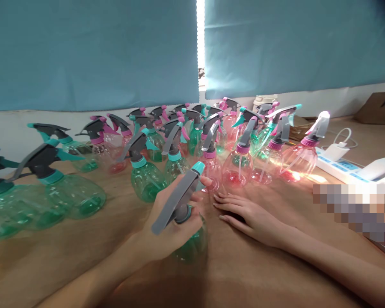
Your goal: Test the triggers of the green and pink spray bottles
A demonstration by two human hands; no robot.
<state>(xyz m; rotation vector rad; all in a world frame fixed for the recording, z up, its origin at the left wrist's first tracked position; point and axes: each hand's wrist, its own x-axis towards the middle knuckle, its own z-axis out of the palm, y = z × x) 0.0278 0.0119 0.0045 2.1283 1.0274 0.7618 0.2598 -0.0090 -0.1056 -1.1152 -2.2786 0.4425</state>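
Observation:
My left hand (167, 222) is wrapped round the neck of a green spray bottle (192, 246), which has a grey trigger head with a turquoise nozzle tip. That bottle stands on the brown tabletop (240, 273) close to me, partly hidden by my fingers. To its right my right hand (244, 211) rests on the table, fingers stretched out, holding nothing. Just beyond my fingertips stand pink spray bottles (237, 177) with magenta collars. Past my left hand is another green spray bottle (147, 179).
Many more green and pink spray bottles crowd the back of the table. Green bottles (75, 194) stand at the left. A white power strip (340, 169) with a plugged-in charger (336, 152) lies at the right. Blue blinds (93, 55) hang behind, and a brown box (378, 109) sits far right.

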